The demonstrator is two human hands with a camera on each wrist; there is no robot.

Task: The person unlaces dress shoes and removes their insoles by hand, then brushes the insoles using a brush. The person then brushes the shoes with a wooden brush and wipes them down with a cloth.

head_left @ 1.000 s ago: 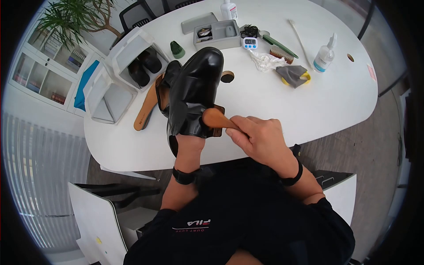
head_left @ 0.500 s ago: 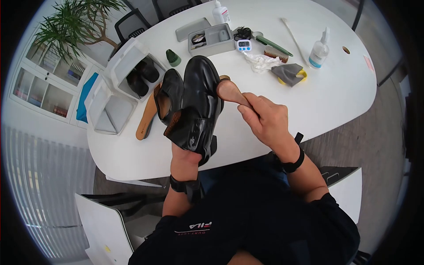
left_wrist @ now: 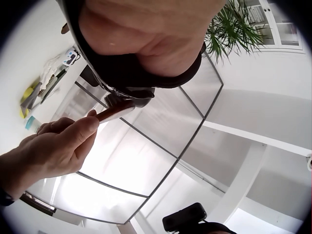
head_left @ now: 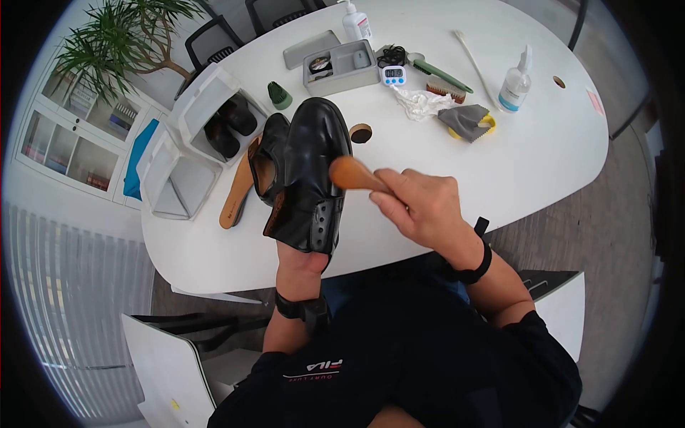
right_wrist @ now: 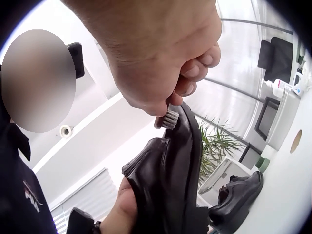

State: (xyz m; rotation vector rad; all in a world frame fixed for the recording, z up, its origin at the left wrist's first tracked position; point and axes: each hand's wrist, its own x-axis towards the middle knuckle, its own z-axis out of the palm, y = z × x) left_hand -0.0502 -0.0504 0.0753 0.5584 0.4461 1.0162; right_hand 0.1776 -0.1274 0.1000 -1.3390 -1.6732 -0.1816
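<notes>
A black leather dress shoe (head_left: 314,153) is held up over the near table edge, toe pointing away. My left hand (head_left: 302,261) is inside its opening, fingers hidden by the leather. My right hand (head_left: 422,205) grips a small wooden shoe brush (head_left: 351,174) by its handle. In the right wrist view the brush's pale bristles (right_wrist: 169,120) lie against the upper, and in the left wrist view its head overlaps the shoe's side. Behind the held shoe, another black shoe (head_left: 267,170) sits on the table, partly covered from the head camera.
A tan insole (head_left: 238,194) lies left of the shoes, near a clear shoe box (head_left: 187,121) with dark shoes inside. At the back stand a grey organizer box (head_left: 341,85), a timer (head_left: 393,75), a green-handled brush (head_left: 442,74), a grey cloth (head_left: 465,123) and a spray bottle (head_left: 514,89).
The brush moved from near the shoe's opening out to its forward side, then back to mid-side. The shoe tilted with my left hand, and its lace holes now face up.
</notes>
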